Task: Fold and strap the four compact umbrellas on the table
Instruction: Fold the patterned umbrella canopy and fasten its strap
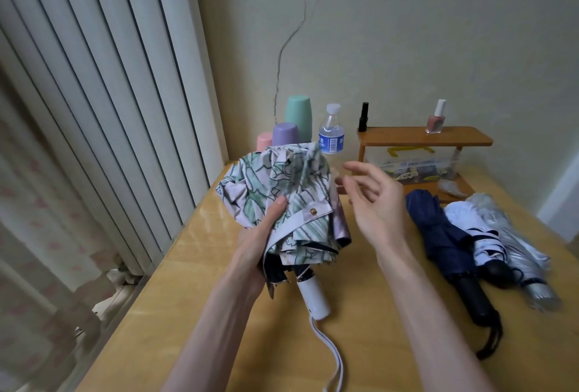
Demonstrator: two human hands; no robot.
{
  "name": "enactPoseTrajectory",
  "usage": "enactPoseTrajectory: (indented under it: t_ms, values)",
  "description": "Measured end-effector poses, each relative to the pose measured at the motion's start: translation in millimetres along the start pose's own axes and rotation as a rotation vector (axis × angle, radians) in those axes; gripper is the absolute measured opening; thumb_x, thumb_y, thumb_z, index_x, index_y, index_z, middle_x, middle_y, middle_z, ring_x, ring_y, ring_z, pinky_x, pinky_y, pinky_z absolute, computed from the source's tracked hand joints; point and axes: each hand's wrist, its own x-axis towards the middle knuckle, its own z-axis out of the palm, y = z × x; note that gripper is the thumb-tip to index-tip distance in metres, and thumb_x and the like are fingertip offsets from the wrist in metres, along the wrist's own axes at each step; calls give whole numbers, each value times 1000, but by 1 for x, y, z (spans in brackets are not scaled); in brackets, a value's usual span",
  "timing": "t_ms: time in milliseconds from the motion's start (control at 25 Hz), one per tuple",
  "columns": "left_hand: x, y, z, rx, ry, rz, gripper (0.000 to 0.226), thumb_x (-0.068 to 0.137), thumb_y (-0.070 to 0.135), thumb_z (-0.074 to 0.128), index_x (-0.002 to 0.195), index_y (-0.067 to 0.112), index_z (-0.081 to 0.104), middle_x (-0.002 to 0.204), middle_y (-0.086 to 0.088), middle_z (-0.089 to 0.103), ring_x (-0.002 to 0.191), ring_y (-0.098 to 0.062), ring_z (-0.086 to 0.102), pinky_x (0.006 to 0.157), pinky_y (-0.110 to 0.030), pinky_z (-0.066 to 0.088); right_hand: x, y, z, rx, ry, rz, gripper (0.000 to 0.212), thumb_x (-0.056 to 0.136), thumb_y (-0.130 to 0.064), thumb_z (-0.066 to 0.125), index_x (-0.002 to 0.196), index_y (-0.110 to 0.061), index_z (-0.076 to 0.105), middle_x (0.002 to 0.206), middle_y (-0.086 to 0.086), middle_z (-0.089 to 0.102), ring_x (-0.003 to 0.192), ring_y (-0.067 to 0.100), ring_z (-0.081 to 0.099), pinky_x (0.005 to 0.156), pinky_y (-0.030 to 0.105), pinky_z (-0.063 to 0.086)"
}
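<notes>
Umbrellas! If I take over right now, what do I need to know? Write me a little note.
Left grip: holds the flowery umbrella by its bunched cloth, white handle toward you.
Right grip: open, holding nothing, just beside it.
Blue umbrella, white umbrella, silver umbrella: side by side on the table, right side, cloth loose.
Done: none looks neatly strapped yet.
Left: smooth and strap the flowery one, then probably the other three.
</notes>
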Motion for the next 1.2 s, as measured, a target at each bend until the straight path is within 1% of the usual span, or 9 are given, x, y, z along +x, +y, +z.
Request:
enactPoseTrajectory:
  t_ms: [120, 200, 280, 480, 600, 760, 920, 1040, 1200]
  values:
    - [5, 2, -4, -32, 53, 89, 54, 89, 32, 83, 138, 19, 67, 127, -6, 77, 116, -30, 74, 106, -55, 55, -2, -11, 1, -39, -96, -2, 33, 94, -54, 71, 105, -23, 72, 97, -3, 75, 89, 15, 71, 84, 44, 61]
    - [6, 4, -2, -29, 75, 158, 54, 89, 30, 83, 139, 20, 66, 126, -3, 77, 116, -27, 75, 104, -53, 56, -8, -20, 7, -172, -266, 67, 55, 76, -75, 76, 105, -29, 65, 97, -10, 72, 82, 7, 68, 72, 35, 60]
    - [3, 4, 4, -2, 99, 210, 53, 89, 28, 83, 138, 21, 66, 123, 1, 78, 113, -21, 76, 101, -47, 58, -17, -23, 19, -313, -379, 83, 56, 75, -66, 84, 113, -34, 59, 103, -23, 69, 87, -8, 65, 72, 18, 53]
    - [3, 5, 0, -34, 83, 180, 48, 90, 25, 80, 136, 20, 67, 123, -2, 78, 114, -23, 75, 99, -44, 59, -9, -19, 12, -76, -162, 183, 33, 96, -10, 71, 123, -28, 65, 110, -15, 72, 91, -2, 70, 79, 27, 60]
    - [4, 8, -7, -21, 43, 157, 45, 93, 26, 76, 137, 21, 66, 126, -1, 77, 117, -22, 74, 101, -44, 59, 2, -12, -11, -19, 76, 190, 23, 100, -14, 68, 114, -31, 72, 109, -9, 75, 96, 13, 73, 82, 44, 63]
    - [7, 13, -10, 51, 40, 177, 46, 92, 26, 77, 137, 19, 67, 124, -1, 78, 116, -22, 75, 100, -42, 57, 9, 0, -32, -128, 12, 194, 15, 102, -15, 68, 109, -27, 75, 102, -14, 77, 100, 6, 70, 80, 28, 54]
    - [8, 17, -11, 139, 35, 205, 53, 88, 27, 81, 139, 22, 64, 125, 2, 77, 115, -20, 75, 107, -46, 55, 12, -4, -42, -182, -226, 142, 56, 95, -16, 75, 144, -37, 58, 143, -18, 57, 135, 1, 51, 107, 22, 42]
    - [6, 22, -13, 240, -18, 235, 60, 82, 32, 89, 136, 22, 65, 126, 2, 77, 117, -22, 74, 108, -48, 54, 13, -22, -37, -164, -204, -66, 73, 90, -42, 82, 152, -42, 44, 159, -17, 38, 144, -3, 37, 108, 10, 30]
    - [4, 23, -15, 404, -158, 269, 81, 68, 42, 94, 139, 22, 60, 126, 3, 77, 117, -21, 74, 93, -34, 62, 8, -35, -17, -192, -378, -77, 116, 66, -56, 90, 162, -38, 29, 163, -16, 34, 143, 0, 39, 110, 22, 33]
